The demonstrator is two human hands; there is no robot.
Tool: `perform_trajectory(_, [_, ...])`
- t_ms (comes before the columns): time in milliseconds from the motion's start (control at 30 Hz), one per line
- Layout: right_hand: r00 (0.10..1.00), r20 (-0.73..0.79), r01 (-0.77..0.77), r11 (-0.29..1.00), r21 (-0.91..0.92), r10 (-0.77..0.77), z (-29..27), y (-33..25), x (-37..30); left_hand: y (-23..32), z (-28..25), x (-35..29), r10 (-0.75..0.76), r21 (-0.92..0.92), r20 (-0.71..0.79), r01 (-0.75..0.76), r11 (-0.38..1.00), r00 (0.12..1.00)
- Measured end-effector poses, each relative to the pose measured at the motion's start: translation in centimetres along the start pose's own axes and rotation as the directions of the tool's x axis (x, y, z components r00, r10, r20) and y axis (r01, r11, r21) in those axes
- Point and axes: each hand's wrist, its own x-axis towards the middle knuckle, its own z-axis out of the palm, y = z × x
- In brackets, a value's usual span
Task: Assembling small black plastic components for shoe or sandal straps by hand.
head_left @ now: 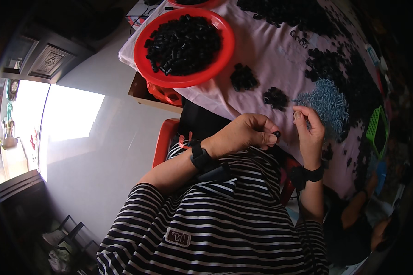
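Note:
Between the thumb and fingers of my left hand [243,134] is a small round black plastic part [276,134], held above my lap by the table edge. To its right, my right hand [310,130] is raised with thumb and forefinger pinched together; whatever is in that pinch is too small to name. Just beyond it spreads a heap of small blue-grey screws [326,106]. Two little clusters of black parts, one nearer [275,98] and one farther left [244,78], lie on the pink cloth past my hands.
A red basin [229,50] piled with black parts [183,45] stands at the table's far left corner. More black pieces [293,13] cover the pink cloth [270,50] at the back and right. A green basket [377,130] sits at the right edge. Another person's arm [355,208] shows lower right.

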Motion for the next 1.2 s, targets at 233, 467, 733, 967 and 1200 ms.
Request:
perform_trajectory(233, [0.977, 0.144, -0.190, 0.954, 0.230, 0.159, -1.0, -4.3, -1.4, -0.2, -0.1, 0.0, 0.054, 0.038, -0.049, -0.052, 0.998, 0.997])
perform_trajectory(467, [0.976, 0.082, 0.213, 0.955, -0.206, -0.200, -0.2, -5.7, -1.9, -0.1, 0.0, 0.0, 0.150, 0.216, -0.130, -0.119, 0.969, 0.980])
perform_trajectory(733, [0.964, 0.044, 0.263, 0.926, -0.271, -0.261, 0.8, -5.7, -2.0, 0.0, 0.2, -0.1, 0.154, 0.269, -0.148, -0.110, 0.957, 0.977])
perform_trajectory(967, [0.961, 0.113, 0.275, 0.922, -0.272, -0.253, 0.4, -5.7, -2.0, -0.3, 0.3, 0.0, 0.160, 0.295, -0.166, -0.106, 0.950, 0.973])
perform_trajectory(1200, [0.976, 0.149, 0.190, 0.952, -0.238, -0.158, 0.2, -5.8, -2.3, 0.5, 0.9, -0.4, 0.090, 0.223, -0.227, -0.039, 0.974, 0.970])
